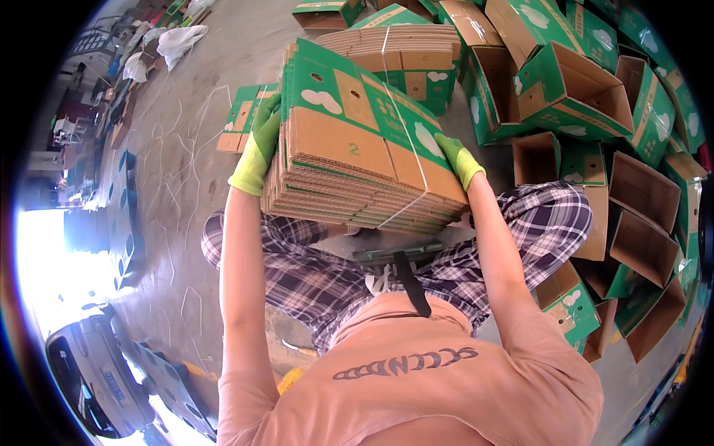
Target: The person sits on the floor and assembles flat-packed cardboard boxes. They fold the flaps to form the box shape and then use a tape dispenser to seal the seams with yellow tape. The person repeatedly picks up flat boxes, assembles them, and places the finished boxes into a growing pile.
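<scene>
Between my hands is a thick bundle of flattened cardboard boxes (338,137), green and brown, tied round with a white strap (402,119). It sits tilted in front of my bent knees. My left hand (262,141), in a green and yellow glove, grips the bundle's left side, its fingers partly hidden behind the edge. My right hand (460,159), gloved alike, presses against the right side near the strap. Just beyond stands a second strapped bundle (416,58) of the same flattened boxes.
A heap of opened green boxes (573,97) fills the right side, more brown-sided boxes (643,186) lying lower down. Behind my left hand lies a flat green and brown carton piece (239,119). Loose white straps (181,149) litter the floor. A car (104,372) shows at the lower left.
</scene>
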Tool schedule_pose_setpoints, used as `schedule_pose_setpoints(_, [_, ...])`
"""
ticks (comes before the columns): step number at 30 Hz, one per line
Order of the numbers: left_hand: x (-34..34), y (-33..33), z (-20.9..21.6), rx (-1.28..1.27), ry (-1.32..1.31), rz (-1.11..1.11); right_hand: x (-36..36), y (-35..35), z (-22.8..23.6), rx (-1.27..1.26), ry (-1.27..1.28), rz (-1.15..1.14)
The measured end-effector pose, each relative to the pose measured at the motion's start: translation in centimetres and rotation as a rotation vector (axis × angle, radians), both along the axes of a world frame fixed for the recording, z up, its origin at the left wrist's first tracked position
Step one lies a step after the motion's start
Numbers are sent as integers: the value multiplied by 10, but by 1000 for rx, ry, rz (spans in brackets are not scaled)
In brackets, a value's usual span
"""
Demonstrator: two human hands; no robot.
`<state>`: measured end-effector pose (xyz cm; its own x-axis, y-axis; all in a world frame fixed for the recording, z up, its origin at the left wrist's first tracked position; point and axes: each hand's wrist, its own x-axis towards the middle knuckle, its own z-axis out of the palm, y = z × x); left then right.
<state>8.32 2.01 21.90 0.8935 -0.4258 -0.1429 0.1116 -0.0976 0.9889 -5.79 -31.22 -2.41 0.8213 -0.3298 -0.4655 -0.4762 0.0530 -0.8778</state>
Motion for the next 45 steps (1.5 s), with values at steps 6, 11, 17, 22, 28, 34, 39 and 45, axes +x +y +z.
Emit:
schedule_pose_setpoints(6, [-6, -12, 13, 103, -138, -116, -1, 22, -21, 108, 56, 39])
schedule_pose_setpoints(11, [-16, -16, 20, 228, -399, -185, -3, 37, -9, 263, -30, -69])
schedule_pose_setpoints(17, [-66, -34, 49, 285, -532, -167, 3, 62, 0, 870, -228, -37])
schedule_pose_setpoints(22, [-138, -56, 89, 202, -892, -209, 2, 47, 48, 837, -400, -53])
schedule_pose_setpoints(28, [-169, -103, 34, 44, -1270, -84, 11, 8, 210, 765, -241, 111])
schedule_pose_setpoints(34, [-124, -95, -148, 354, -358, -739, 64, -90, 129, 130, 308, 254])
schedule_pose_setpoints(39, [-41, -108, -141, 273, -578, -241, 23, -36, 26, 146, -184, -231])
schedule_pose_setpoints(45, [160, -94, -140, 653, -638, -84, 11, -15, -88, 399, 341, -745])
